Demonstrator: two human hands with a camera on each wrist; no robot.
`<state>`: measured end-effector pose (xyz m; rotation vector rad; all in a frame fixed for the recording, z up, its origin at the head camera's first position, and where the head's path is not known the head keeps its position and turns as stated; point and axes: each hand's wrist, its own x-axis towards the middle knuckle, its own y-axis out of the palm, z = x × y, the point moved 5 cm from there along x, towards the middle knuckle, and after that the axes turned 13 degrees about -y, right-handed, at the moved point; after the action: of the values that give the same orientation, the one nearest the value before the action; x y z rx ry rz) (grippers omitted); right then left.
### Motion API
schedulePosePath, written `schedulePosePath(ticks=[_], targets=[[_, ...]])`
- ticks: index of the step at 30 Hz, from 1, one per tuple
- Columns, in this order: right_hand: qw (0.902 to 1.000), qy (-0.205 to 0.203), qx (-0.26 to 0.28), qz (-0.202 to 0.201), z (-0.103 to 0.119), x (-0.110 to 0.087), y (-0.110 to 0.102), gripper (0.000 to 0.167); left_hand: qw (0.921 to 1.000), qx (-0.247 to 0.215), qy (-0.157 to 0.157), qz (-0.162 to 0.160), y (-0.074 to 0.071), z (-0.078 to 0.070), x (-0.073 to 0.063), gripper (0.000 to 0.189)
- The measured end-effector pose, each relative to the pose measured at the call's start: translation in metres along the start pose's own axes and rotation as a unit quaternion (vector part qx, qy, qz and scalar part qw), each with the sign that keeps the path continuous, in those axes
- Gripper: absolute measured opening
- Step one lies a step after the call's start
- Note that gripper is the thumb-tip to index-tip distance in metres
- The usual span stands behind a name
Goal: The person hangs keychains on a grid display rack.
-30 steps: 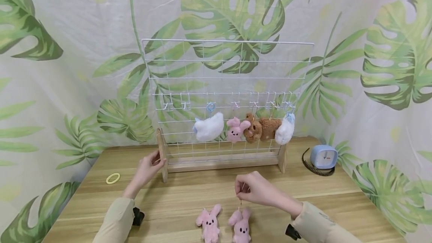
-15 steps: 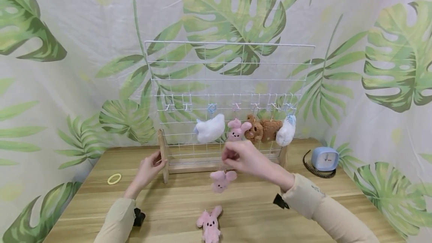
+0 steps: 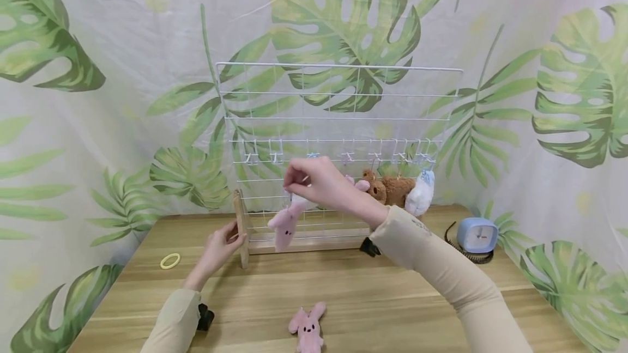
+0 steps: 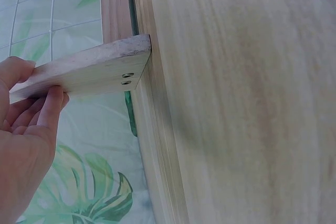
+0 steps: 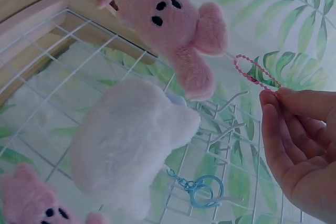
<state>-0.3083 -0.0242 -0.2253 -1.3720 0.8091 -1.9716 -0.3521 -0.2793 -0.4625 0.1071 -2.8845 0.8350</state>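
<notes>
My right hand (image 3: 316, 181) pinches the pink bead chain (image 5: 252, 72) of a pink plush bunny keychain (image 3: 284, 227), which dangles in front of the wire grid rack (image 3: 338, 119). In the right wrist view this bunny (image 5: 163, 22) hangs beside a white plush (image 5: 128, 140) with a blue key ring (image 5: 206, 191). Bare white hooks (image 5: 228, 129) show close to the chain. At the rack's left end, my left hand (image 3: 221, 249) grips the wooden side foot (image 4: 105, 66) between thumb and fingers. A second pink bunny (image 3: 309, 331) lies on the table near the front.
Brown plush keychains (image 3: 396, 189) and a white plush (image 3: 420, 194) hang on the rack's right side. A blue clock (image 3: 477, 235) with a dark coiled band stands at the right. A yellow ring (image 3: 170, 261) lies on the wooden table (image 3: 392, 298) at the left.
My right hand has lifted the bunny off the table by its chain and carried it up and left to the rack. The left hand keeps its grip on the wooden foot.
</notes>
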Motion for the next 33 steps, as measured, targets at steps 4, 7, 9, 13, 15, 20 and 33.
schedulePosePath(ticks=[4,7,9,13,15,20,33], targets=[[0.9999,0.001,0.000,-0.015,-0.008,0.020,0.001,0.005,1.0000,-0.007,0.005,-0.003,0.000,0.001,0.000,0.048],[0.9997,0.000,-0.010,-0.022,-0.015,0.033,0.001,0.004,0.9999,-0.010,0.003,-0.002,0.001,0.002,0.000,0.048],[0.9995,0.005,-0.021,-0.025,-0.019,0.040,0.001,0.004,1.0000,-0.007,0.003,-0.002,0.001,0.002,0.000,0.048],[0.9986,0.029,-0.033,-0.030,-0.028,0.051,0.001,0.005,1.0000,-0.007,0.005,-0.002,-0.001,-0.010,-0.006,0.047],[0.9982,0.037,-0.033,-0.034,-0.030,0.055,0.001,0.005,0.9999,-0.008,0.007,-0.003,-0.001,-0.011,-0.006,0.046],[0.9976,0.048,-0.029,-0.040,-0.032,0.059,-0.001,0.005,0.9999,-0.003,0.008,-0.008,0.000,0.000,0.001,0.046],[0.9966,0.069,-0.032,-0.032,-0.046,0.060,0.002,0.006,1.0000,0.001,-0.004,0.000,-0.001,0.003,0.001,0.051]])
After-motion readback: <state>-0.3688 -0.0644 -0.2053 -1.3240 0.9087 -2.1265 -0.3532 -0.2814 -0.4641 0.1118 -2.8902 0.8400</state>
